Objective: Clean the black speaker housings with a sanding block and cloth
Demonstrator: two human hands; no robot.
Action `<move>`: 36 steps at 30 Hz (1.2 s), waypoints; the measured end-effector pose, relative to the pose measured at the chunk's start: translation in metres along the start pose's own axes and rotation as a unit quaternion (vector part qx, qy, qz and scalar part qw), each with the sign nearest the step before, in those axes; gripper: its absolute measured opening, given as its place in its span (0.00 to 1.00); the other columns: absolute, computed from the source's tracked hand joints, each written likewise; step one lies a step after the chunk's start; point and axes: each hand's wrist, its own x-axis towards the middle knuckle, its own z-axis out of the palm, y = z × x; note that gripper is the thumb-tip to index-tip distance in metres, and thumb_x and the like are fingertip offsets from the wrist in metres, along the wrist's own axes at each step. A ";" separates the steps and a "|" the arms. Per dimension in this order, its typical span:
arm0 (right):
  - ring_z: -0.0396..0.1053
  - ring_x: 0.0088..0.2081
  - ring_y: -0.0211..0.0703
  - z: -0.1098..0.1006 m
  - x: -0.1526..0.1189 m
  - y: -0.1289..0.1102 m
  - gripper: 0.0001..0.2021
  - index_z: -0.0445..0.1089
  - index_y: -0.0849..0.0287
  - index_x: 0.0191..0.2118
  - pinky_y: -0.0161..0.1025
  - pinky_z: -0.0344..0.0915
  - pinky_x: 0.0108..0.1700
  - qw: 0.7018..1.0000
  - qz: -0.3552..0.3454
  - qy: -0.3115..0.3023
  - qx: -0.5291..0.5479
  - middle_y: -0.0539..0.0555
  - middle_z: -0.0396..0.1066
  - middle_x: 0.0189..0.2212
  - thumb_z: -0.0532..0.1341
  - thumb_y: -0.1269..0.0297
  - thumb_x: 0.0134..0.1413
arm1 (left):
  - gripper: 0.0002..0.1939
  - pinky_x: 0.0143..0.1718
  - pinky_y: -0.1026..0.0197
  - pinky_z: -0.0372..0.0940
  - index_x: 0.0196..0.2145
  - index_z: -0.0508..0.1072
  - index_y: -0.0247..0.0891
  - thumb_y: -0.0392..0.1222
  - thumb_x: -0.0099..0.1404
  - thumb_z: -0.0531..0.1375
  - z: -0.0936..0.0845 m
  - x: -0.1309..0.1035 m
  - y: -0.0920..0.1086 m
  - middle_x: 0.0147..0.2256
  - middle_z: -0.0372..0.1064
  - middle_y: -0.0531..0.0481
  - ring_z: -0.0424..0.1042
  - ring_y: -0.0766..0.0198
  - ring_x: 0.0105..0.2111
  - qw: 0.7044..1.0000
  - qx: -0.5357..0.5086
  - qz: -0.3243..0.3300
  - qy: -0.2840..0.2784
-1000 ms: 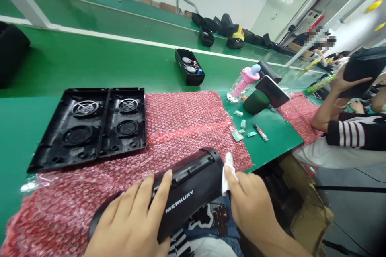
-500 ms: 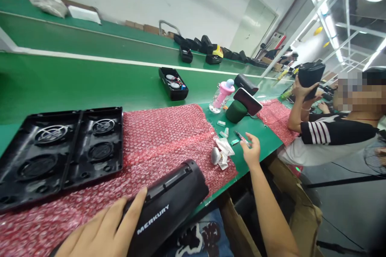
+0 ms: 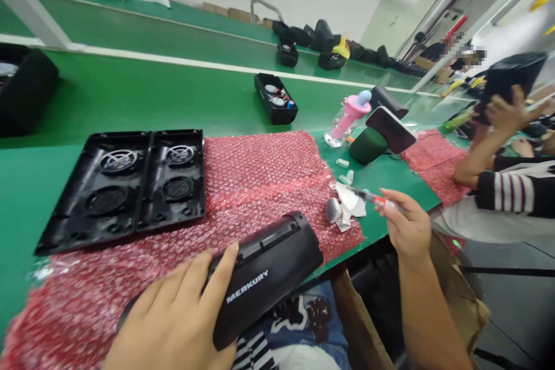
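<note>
My left hand (image 3: 173, 312) is wrapped over a black cylindrical speaker housing (image 3: 273, 266) with white MERKURY lettering, which lies tilted at the table's near edge over my lap. A long slot runs along its upper side. My right hand (image 3: 405, 222) pinches a slim pen-like tool (image 3: 373, 198) with a dark tip and a red band; its exact kind is unclear. The tip points left, over crumpled white paper (image 3: 351, 201) beside a round silvery piece (image 3: 333, 210). Red bubble wrap (image 3: 264, 179) lies under the housing. Two black speaker panels (image 3: 130, 185) rest to the left.
Beyond the wrap are a pink-lidded bottle (image 3: 349, 118), a phone (image 3: 392, 130) leaning on a dark green cylinder (image 3: 368, 145), and small pale pieces (image 3: 342, 162). An opened speaker shell (image 3: 276, 98) sits on the green conveyor (image 3: 173, 92). A co-worker (image 3: 511, 185) sits at right, holding a black housing.
My right hand has closed on the pen-like tool and lifted it from the table. My left hand stays on the speaker housing. The view has shifted left.
</note>
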 end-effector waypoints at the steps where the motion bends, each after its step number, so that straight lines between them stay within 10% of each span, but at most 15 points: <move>1: 0.68 0.32 0.44 0.001 -0.011 -0.024 0.17 0.75 0.58 0.41 0.42 0.67 0.35 0.999 -0.022 -0.037 0.016 0.56 0.71 0.35 0.70 0.51 0.49 | 0.42 0.47 0.46 0.60 0.65 0.53 0.36 0.39 0.52 0.57 -0.003 0.000 0.001 0.52 0.66 0.37 0.69 0.45 0.45 1.000 0.000 0.003 -0.003; 5: 0.63 0.27 0.40 0.009 -0.039 -0.111 0.13 0.72 0.53 0.49 0.41 0.64 0.31 0.916 -0.255 -0.311 0.003 0.51 0.64 0.25 0.59 0.73 0.61 | 0.41 0.49 0.45 0.60 0.66 0.53 0.34 0.40 0.55 0.57 -0.010 0.000 0.005 0.54 0.66 0.36 0.68 0.45 0.49 1.000 -0.004 -0.004 -0.029; 15: 0.46 0.25 0.41 0.063 -0.020 -0.172 0.18 0.61 0.58 0.21 0.43 0.45 0.28 0.757 -0.464 -0.438 -0.143 0.51 0.51 0.22 0.51 0.75 0.62 | 0.40 0.49 0.44 0.63 0.64 0.57 0.32 0.38 0.52 0.58 -0.019 0.002 0.017 0.53 0.66 0.34 0.69 0.42 0.47 0.999 -0.004 -0.023 -0.038; 23: 0.46 0.26 0.39 0.061 -0.034 -0.184 0.08 0.67 0.64 0.31 0.42 0.45 0.28 0.801 -0.396 -0.415 -0.171 0.49 0.48 0.23 0.55 0.81 0.59 | 0.40 0.49 0.44 0.65 0.63 0.58 0.33 0.37 0.52 0.60 -0.022 0.001 0.020 0.53 0.66 0.33 0.69 0.42 0.49 0.998 -0.016 -0.037 -0.042; 36: 0.50 0.25 0.40 0.058 -0.037 -0.188 0.14 0.65 0.61 0.25 0.43 0.48 0.29 0.777 -0.417 -0.443 -0.160 0.51 0.53 0.21 0.52 0.78 0.60 | 0.39 0.50 0.43 0.64 0.63 0.56 0.33 0.38 0.55 0.61 -0.024 -0.001 0.020 0.53 0.65 0.32 0.68 0.41 0.50 0.998 -0.029 -0.036 -0.042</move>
